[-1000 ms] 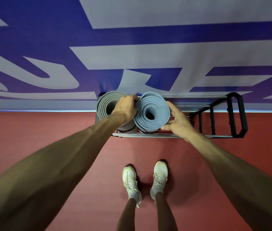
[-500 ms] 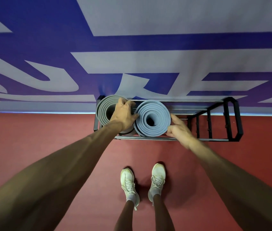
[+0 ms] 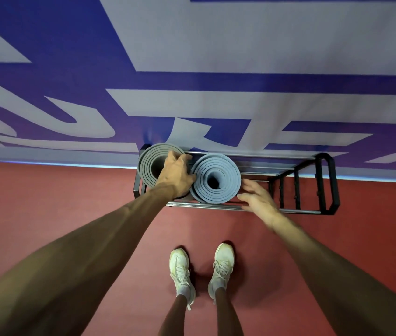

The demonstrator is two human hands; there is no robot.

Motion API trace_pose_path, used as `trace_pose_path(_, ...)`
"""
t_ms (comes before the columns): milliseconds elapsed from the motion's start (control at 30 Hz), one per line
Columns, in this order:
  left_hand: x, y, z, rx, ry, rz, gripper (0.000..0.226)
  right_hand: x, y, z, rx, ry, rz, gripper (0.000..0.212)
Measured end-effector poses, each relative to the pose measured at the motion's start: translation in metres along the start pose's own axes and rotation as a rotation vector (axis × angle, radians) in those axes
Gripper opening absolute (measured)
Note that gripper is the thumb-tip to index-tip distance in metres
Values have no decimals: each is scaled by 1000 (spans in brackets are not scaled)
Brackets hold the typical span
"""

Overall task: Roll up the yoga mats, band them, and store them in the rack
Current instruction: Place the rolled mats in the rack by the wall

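Storing step: grey mat point(image 3: 148, 166), blue mat point(image 3: 226, 177) seated at rack's point(image 3: 296, 210) left end. Left hand point(image 3: 176, 175) curled on blue mat; right hand point(image 3: 256, 200) spread, clear. Next: release.

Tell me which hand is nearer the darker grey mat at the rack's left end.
Left. The left hand lies over the darker grey mat; the right hand is beyond the lighter mat.

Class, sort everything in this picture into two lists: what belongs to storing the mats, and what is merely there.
Belongs to the job:
left mat and right mat, on end in the rack
left hand, at the gap between the mats
right hand, open beside the right mat

Merely there:
white shoes
red floor
blue and white wall
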State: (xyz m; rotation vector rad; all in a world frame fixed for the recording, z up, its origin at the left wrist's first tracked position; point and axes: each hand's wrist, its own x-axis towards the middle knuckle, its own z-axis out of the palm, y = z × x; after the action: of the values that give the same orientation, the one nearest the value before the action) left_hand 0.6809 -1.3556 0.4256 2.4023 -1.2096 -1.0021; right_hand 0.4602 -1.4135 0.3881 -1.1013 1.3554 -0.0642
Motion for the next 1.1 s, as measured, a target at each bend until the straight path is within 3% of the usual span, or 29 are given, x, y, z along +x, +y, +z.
trace_pose_path(367, -50, 53, -46, -148, -27, -9, 36, -46, -56, -34, -274, 13, -25, 45)
trace_pose_path(600, -105, 71, -81, -471, 10, -87, 29, -87, -105, -19, -550, -88, -199, 36)
trace_pose_path(867, -217, -6, -114, -336, 92, -251, 27, -132, -137, 78, -841, -330, -408, 32)
trace_pose_path(1100, -387, -114, -89, -383, 219, -543, 31, -215, -96, 202, -1136, -637, -582, 22)
